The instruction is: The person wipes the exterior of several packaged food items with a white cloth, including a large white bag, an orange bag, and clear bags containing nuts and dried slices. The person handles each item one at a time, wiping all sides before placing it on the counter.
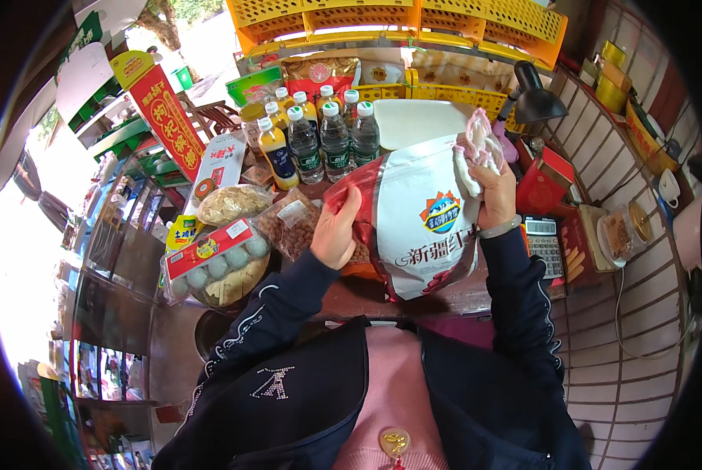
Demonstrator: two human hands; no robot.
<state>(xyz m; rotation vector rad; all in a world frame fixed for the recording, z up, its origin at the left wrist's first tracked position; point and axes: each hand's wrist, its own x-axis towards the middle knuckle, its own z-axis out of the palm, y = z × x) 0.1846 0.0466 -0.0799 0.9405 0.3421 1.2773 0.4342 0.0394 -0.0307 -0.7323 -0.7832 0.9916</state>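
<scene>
Before me, above the table's front edge, a large white and dark-red printed food bag is held up at a tilt. My left hand grips its red left side, thumb on the front. With my right hand I hold its upper right corner, together with a pink and white knitted cloth that hangs over that corner. Whether the cloth is fixed to the bag, I cannot tell. A clear bag of brown nuts or beans lies just left of my left hand. The bag hides part of an orange package underneath.
Several drink bottles stand behind the bag beside a white tray. Packed eggs lie at the left on a round wooden piece. Right of my arm are a calculator, a red box and a black desk lamp.
</scene>
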